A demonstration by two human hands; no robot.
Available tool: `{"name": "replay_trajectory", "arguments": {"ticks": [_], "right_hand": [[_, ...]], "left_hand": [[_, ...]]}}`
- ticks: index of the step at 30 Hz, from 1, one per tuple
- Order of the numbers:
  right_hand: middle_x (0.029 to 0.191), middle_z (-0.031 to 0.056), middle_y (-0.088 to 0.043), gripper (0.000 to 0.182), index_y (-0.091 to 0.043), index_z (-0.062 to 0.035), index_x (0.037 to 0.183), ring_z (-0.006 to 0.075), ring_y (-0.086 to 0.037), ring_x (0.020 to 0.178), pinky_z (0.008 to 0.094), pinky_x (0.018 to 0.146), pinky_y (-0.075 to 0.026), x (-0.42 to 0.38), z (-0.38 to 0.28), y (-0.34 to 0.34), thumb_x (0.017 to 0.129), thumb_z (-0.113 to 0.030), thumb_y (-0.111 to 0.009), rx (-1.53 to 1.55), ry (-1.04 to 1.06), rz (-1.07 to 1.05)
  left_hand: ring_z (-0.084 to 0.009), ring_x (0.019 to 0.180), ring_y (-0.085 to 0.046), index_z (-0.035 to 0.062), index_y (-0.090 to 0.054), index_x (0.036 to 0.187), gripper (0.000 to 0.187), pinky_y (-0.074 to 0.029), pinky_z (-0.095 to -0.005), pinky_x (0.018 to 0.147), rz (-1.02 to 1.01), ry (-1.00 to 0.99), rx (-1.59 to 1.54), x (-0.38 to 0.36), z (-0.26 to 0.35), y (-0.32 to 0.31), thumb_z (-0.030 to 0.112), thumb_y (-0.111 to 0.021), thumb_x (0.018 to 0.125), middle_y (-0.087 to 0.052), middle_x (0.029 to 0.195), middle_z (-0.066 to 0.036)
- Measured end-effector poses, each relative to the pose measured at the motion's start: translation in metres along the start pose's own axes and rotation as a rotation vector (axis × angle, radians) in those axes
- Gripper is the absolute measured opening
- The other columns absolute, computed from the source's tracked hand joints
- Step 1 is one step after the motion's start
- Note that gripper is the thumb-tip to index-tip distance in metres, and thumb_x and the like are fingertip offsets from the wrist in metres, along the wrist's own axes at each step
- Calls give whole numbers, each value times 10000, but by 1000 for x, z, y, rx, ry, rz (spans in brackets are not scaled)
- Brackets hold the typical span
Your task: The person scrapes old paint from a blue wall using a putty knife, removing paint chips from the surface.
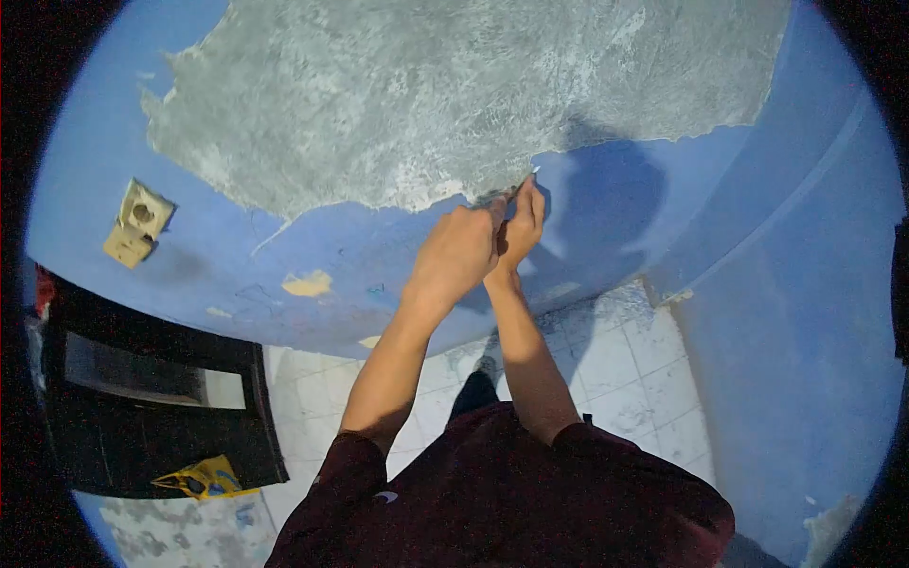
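Observation:
Blue paint [606, 213] covers the lower wall, and above it lies a large bare grey plaster patch [426, 104] with a ragged edge. Both of my hands are close together at that edge. My left hand [459, 251] is closed, its fingers pointing up toward the paint edge; what it holds, if anything, is hidden. Just right of it, my right hand [521, 227] is closed too, with a small whitish tip [536, 169] showing at its fingertips. I cannot make out what that tip belongs to.
A wall socket [139, 222] is at the left. Below it stands a dark cabinet [161, 426] with a yellow bag [213, 476] on it. White floor tiles [653, 379] lie beneath my arms. Another blue wall [805, 341] rises at the right.

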State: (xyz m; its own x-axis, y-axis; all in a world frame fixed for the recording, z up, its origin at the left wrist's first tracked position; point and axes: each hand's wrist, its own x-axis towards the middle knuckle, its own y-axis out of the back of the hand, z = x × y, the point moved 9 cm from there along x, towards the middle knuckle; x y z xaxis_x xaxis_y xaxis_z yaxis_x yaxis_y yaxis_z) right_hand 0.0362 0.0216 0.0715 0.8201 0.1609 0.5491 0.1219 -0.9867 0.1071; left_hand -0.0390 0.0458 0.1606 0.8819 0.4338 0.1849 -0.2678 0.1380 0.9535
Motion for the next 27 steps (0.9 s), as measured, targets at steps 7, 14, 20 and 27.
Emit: {"name": "replay_trajectory", "arguments": {"ticks": [7,14,20,27], "right_hand": [[1229,197,-552,547,-468,35,1347,367,-527,1122,437,955,-433,-5,-1,11,835,-107,-596,90,31,-29],[1228,198,-519,535,-454,34,1352,359,-527,1107,416,952,-439,14,-2,1,840,-61,-575,-87,140,-134],[1182,184,-499,610,-399,76,1363,341,-518,1071,400,931,-454,15,3,-8,797,-58,-583,-267,312,-170],[1044,169,-504,530,-458,100,1310,334,-524,965,409,835,-463,22,-12,0,804,-16,-565,-235,247,-163]], "left_hand": [[-455,701,-632,-57,-557,1238,431,-517,-505,650,158,72,-224,-32,5,-15,37,-551,818,-618,762,-304],[-443,717,-624,-40,-585,1223,410,-499,-450,649,275,162,-325,-25,-4,-16,14,-534,820,-580,780,-312],[-435,665,-616,-51,-577,1230,427,-492,-425,613,303,208,-360,-26,-7,-31,15,-551,809,-567,768,-314],[-422,596,-595,-47,-597,1211,415,-474,-402,564,223,233,-257,-16,-9,-22,17,-577,801,-549,703,-296]]}}
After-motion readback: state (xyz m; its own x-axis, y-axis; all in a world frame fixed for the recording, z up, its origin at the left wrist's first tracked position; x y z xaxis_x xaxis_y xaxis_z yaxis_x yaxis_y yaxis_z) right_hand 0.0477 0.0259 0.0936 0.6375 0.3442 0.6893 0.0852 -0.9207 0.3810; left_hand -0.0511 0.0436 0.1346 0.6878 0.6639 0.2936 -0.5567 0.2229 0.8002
